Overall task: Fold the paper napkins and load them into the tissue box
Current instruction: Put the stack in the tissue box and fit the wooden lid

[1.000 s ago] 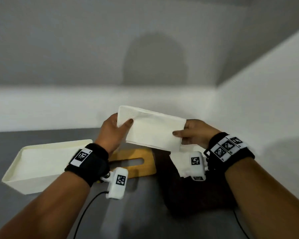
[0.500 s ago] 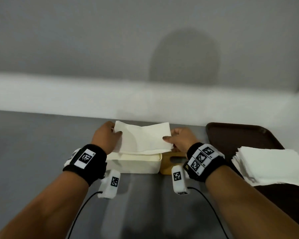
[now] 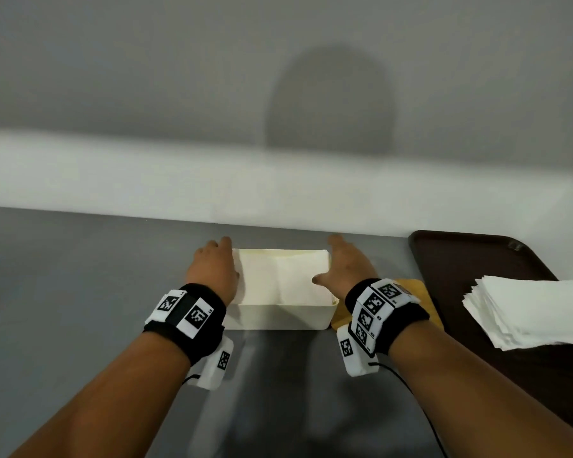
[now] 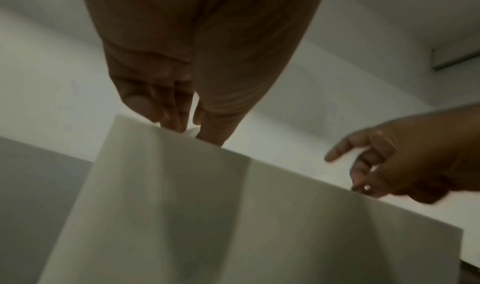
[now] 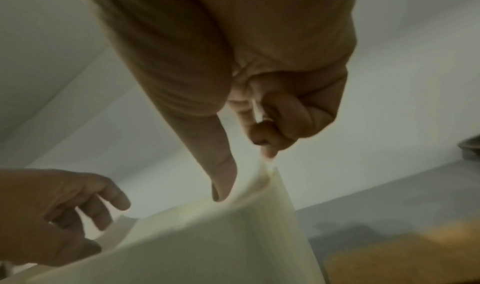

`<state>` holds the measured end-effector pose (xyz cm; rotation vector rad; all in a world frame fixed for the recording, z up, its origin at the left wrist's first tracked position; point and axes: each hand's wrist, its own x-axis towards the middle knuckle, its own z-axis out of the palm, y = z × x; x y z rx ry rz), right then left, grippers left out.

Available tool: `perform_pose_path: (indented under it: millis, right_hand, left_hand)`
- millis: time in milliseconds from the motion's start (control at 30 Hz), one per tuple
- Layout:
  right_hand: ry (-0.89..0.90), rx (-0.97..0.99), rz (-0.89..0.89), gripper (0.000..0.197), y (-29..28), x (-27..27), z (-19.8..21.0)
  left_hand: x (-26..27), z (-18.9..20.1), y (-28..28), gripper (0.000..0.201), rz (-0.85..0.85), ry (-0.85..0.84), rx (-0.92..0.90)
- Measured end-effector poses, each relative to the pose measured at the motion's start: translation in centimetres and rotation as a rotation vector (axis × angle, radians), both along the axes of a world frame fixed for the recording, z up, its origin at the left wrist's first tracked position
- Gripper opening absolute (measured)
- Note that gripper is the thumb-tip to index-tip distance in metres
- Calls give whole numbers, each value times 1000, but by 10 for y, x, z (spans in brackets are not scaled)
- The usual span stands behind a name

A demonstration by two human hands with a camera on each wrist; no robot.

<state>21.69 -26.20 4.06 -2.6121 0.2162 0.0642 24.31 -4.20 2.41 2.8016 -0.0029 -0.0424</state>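
Note:
The cream tissue box point(image 3: 278, 314) stands open on the grey table, close to the back wall. A folded white napkin point(image 3: 285, 279) lies in its opening. At the box's left end my left hand point(image 3: 227, 259) points its fingers down. In the left wrist view a scrap of napkin shows pinched between thumb and fingers point(image 4: 191, 129), just behind the box wall point(image 4: 233, 216). My right hand point(image 3: 336, 262) is at the right end, its thumb stretched over the napkin and its index finger straight. In the right wrist view the thumb point(image 5: 223, 186) dips inside the box while the other fingers stay curled above its end wall point(image 5: 281, 196).
A wooden lid point(image 3: 420, 292) lies flat just right of the box. Further right, a dark brown tray point(image 3: 460, 256) carries a stack of unfolded napkins point(image 3: 536, 309). A white ledge runs along the wall behind the box. Grey tabletop spreads to the left and front.
Both hands carried the folded napkin from mid-air down to the box and lowered it into the opening. The right hand's pinch has loosened, with the thumb now spread.

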Motion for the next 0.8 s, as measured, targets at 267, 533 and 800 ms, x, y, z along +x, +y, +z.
perform_pose_path:
  millis: [267, 533, 800]
  right_hand:
    - [179, -211, 297, 57, 28, 5, 5]
    - [305, -357, 376, 46, 37, 15, 4]
    - [50, -38, 258, 39, -50, 0, 52]
  left_hand:
    - [0, -8, -13, 55, -224, 129, 131]
    - [1, -3, -21, 52, -236, 177, 170]
    - [1, 35, -83, 32, -298, -60, 37]
